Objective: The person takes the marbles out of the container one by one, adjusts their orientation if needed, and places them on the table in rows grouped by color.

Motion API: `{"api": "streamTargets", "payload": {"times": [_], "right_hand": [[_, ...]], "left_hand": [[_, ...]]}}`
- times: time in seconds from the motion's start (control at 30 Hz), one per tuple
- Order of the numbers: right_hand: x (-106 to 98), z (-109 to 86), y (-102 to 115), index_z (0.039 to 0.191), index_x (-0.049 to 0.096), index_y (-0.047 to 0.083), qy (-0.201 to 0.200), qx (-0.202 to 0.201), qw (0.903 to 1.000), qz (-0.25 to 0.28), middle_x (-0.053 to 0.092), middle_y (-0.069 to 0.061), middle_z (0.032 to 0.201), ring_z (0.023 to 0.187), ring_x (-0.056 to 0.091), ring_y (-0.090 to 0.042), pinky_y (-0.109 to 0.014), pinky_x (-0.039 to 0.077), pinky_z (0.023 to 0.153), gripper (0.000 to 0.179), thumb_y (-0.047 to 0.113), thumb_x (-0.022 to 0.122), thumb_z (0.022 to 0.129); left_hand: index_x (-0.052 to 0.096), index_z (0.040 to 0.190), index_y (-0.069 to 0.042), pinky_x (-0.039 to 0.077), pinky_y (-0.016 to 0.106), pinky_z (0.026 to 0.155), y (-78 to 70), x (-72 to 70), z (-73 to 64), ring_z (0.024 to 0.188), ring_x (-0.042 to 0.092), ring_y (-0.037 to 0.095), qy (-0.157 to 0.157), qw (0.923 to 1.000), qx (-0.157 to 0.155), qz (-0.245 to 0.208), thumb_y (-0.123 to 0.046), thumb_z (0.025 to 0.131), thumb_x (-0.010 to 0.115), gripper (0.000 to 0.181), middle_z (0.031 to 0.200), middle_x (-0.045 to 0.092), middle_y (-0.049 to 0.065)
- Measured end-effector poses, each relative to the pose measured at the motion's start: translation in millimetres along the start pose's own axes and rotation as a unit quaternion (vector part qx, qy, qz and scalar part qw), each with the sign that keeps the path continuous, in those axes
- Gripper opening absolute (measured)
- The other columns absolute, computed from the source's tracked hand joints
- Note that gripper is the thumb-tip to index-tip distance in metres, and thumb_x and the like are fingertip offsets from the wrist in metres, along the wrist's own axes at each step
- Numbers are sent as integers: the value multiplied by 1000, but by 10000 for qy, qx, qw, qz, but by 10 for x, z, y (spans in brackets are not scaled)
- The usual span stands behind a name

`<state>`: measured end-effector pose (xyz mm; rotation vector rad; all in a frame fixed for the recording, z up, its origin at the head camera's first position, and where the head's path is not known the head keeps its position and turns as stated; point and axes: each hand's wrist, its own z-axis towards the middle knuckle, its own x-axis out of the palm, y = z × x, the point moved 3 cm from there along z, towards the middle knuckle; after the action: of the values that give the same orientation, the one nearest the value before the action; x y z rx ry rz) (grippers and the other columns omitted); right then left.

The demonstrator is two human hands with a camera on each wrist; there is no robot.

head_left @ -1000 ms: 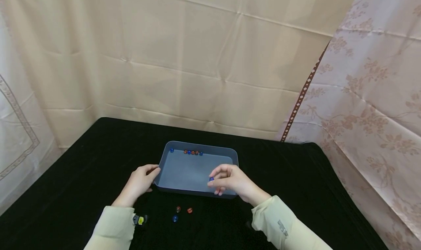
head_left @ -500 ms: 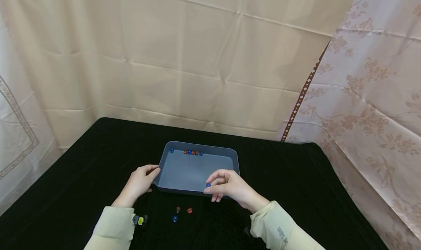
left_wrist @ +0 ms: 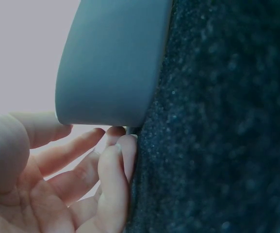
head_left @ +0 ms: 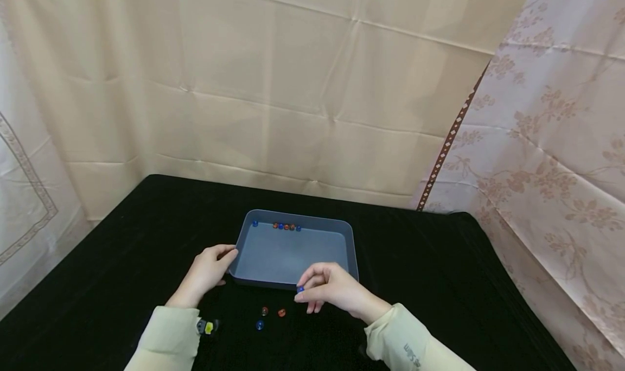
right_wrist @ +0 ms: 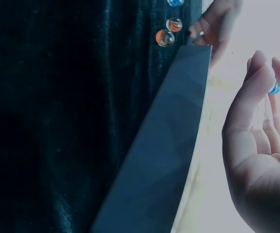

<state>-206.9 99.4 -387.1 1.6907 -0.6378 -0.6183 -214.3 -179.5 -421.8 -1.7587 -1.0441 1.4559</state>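
On a tabletop covered in black cloth (head_left: 405, 257), a person works with two bare hands. The right hand (head_left: 334, 290) pinches a small, round, blue glass marble (head_left: 300, 289) between thumb and forefinger; this grip is closed to the marble's width, the other fingers loosely bent. The marble is in the air, roughly over the near rim of a shallow, rectangular, blue-grey tray (head_left: 285, 254). The left hand (head_left: 207, 268) rests at the tray's left side, fingers loosely extended against it rather than wrapped round it.

Inside the tray, a row of five orange and blue marbles (head_left: 286, 226) lies along the far wall, with a lone blue marble (head_left: 255, 223) to their left. Near of the tray, two clear-and-orange marbles (head_left: 281, 312) and a loose blue marble (head_left: 260, 325) lie on the cloth.

Uneven fingertip pressure could squirt the smooth, pinched marble free, perhaps against the rim. A bumped tray could set the row rolling; a low right hand could scatter the loose three.
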Motion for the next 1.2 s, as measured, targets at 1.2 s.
{"api": "streamTargets", "payload": {"times": [1.2], "right_hand": [[259, 158, -219, 102, 65, -4, 382, 616, 9964, -450, 74, -6, 78, 53, 63, -8, -18, 53, 50, 19, 2, 72, 86]], "left_hand": [[52, 137, 4, 61, 37, 72, 10, 0, 24, 96, 64, 24, -42, 10000, 9, 42, -27, 105, 46, 45, 117, 65, 21]]}}
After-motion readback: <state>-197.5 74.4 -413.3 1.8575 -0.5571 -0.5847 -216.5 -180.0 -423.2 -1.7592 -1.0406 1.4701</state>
